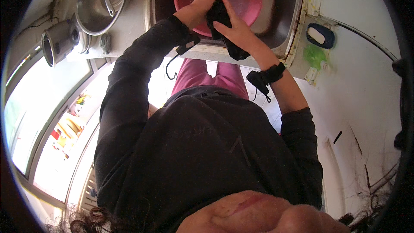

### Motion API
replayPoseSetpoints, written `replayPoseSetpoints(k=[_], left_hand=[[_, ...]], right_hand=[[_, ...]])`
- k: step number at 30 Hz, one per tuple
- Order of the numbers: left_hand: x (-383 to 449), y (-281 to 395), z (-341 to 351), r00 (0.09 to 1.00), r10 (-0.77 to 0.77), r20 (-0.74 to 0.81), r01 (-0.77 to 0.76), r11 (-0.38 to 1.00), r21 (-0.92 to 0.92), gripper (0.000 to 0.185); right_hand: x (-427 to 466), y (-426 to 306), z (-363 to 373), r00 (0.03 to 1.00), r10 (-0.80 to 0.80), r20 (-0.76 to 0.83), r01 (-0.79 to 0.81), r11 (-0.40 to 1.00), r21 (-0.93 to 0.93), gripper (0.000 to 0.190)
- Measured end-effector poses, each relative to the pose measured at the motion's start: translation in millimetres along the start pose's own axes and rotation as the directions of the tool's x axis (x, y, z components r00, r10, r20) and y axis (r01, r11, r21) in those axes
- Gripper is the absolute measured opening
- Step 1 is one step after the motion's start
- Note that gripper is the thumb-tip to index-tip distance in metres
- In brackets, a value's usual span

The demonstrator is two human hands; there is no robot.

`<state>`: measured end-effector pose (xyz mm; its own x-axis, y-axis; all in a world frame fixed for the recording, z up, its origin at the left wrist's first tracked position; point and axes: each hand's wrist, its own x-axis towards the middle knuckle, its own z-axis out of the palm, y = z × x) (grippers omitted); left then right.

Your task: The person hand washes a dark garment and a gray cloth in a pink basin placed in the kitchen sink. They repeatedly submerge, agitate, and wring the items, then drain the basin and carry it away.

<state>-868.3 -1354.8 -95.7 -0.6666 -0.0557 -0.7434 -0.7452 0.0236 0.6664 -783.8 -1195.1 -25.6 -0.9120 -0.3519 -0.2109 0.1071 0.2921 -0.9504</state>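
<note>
A bunched piece of black fabric (219, 13) stretches across the near rim of a pink plastic basin (249, 3), which sits in a stainless steel sink (284, 16). My left hand (202, 6) grips the fabric over the basin, and more of it bunches beyond that hand. Lower down, my right hand (237, 32) holds the same fabric, with thumb and one finger spread across it; its other fingers are hidden. The fabric's near end (237, 53) hangs over the sink's front edge. Both wrists carry small black strapped devices with cords.
Left of the sink are a large metal bowl (121, 19) with a ladle (109, 5) inside, a metal pot (56, 43) and a scouring pad (105, 42). At right, a blue soap dish (328, 42) holds white soap (316, 35) beside a green translucent item (313, 55).
</note>
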Motion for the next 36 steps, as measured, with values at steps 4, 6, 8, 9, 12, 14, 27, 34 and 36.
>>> replayPoseSetpoints(k=[4, 6, 8, 9, 12, 14, 27, 34, 36], left_hand=[[-5.8, 10.5, -0.9, 0.997, 0.011, 0.07, -0.012, 1.0, 0.013, 0.056], [-7.7, 12.7, -8.8, 0.986, 0.062, 0.154, -0.049, 0.995, -0.085, 0.058], [-11.8, 13.3, -22.9, 0.956, 0.155, 0.251, -0.084, 0.958, -0.273, 0.061], [-16.5, 11.5, -31.8, 0.951, 0.141, 0.275, -0.054, 0.952, -0.301, 0.063], [-41.5, -1.2, -53.7, 0.894, -0.061, 0.443, 0.214, 0.928, -0.304, 0.079], [-62.0, -17.6, -43.6, 0.702, 0.038, 0.711, 0.349, 0.852, -0.39, 0.091], [-77.9, 2.5, 12.6, 0.869, 0.249, 0.427, 0.265, 0.494, -0.828, 0.065], [-87.6, 29.8, -16.4, 0.884, 0.134, 0.448, 0.259, 0.657, -0.708, 0.05], [-85.4, 36.5, -21.5, 0.89, 0.056, 0.453, 0.305, 0.665, -0.682, 0.042]], right_hand=[[0.4, -3.1, -2.6, 0.982, 0.188, -0.028, -0.171, 0.938, 0.302, 0.08], [0.8, -3.4, -11.1, 0.958, 0.271, 0.09, -0.267, 0.74, 0.617, 0.07], [0.5, -3.0, -24.2, 0.955, 0.17, 0.242, -0.288, 0.345, 0.893, 0.064], [0.4, -2.9, -29.9, 0.93, 0.052, 0.365, -0.368, 0.111, 0.923, 0.06], [-1.7, -4.7, -36.8, 0.903, -0.149, 0.403, -0.426, -0.431, 0.795, 0.057], [-6.0, -7.8, -32.5, 0.895, -0.217, 0.389, -0.44, -0.568, 0.696, 0.058], [-49.6, -11.8, -16.8, 0.918, -0.11, 0.382, -0.379, -0.532, 0.757, 0.071], [-39.1, -35.6, -39.5, 0.79, 0.173, 0.588, -0.61, 0.13, 0.782, 0.056], [-25.9, -40.5, -43.2, 0.763, 0.296, 0.574, -0.645, 0.38, 0.662, 0.058]])
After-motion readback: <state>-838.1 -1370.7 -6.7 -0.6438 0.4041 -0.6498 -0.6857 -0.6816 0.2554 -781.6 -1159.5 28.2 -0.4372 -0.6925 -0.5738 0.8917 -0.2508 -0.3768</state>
